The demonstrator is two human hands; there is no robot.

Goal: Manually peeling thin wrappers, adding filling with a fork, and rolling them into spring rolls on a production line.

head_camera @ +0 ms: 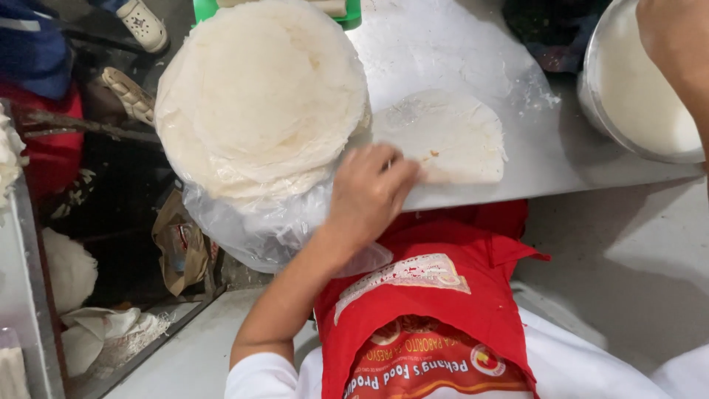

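My left hand (367,191) reaches from the lower left over the near edge of a steel table (561,159). Its bent fingers grip the near-left edge of a single thin white round wrapper (450,133), which lies flat on the floured table top with its near side folded straight. Just left of the hand, a tall stack of the same white wrappers (258,96) rests on a clear plastic sheet (255,225) that hangs over the table edge. My right hand is out of view. I wear a red apron (436,295).
A big metal bowl (591,96) of white filling stands at the table's right end, with a bare forearm (676,44) across it whose hand is cut off. A green item (203,9) lies behind the stack. Bags, sandals and cloth clutter the floor at left.
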